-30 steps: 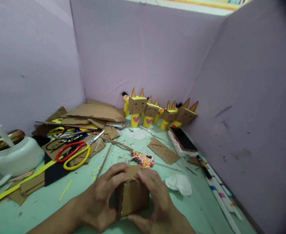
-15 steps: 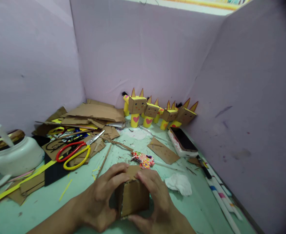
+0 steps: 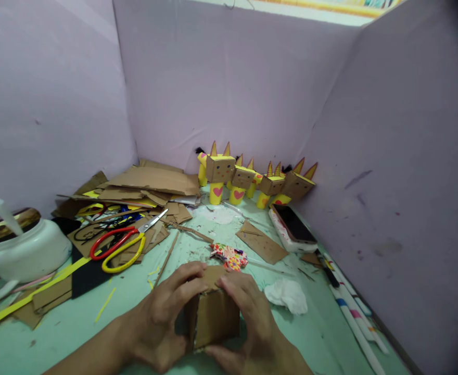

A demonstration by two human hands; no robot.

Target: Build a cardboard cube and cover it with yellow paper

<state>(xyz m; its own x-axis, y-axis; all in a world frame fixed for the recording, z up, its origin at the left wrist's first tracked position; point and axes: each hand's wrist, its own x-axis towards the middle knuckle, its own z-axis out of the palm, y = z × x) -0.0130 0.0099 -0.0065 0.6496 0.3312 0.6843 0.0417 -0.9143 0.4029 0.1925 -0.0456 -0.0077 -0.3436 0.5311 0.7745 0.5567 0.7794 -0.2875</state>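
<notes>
A small brown cardboard box (image 3: 216, 317) sits near the front of the green table, gripped from both sides. My left hand (image 3: 166, 312) curves round its left side, fingers on the top edge and thumb low at the front corner. On the right side, my right hand (image 3: 252, 317) holds it the same way, fingertips on top and thumb at the lower front edge. The box's underside is hidden. Just behind it lies a colourful flower-patterned object (image 3: 231, 256). A crumpled white tissue (image 3: 287, 295) lies right of my right hand.
Scissors (image 3: 123, 248) with red and yellow handles lie on cardboard scraps (image 3: 151, 179) at left, beside a white pot (image 3: 34, 250). Several yellow cardboard animal figures (image 3: 220, 169) stand at the back wall. A phone (image 3: 293, 223) and white marker pens (image 3: 356, 317) line the right side.
</notes>
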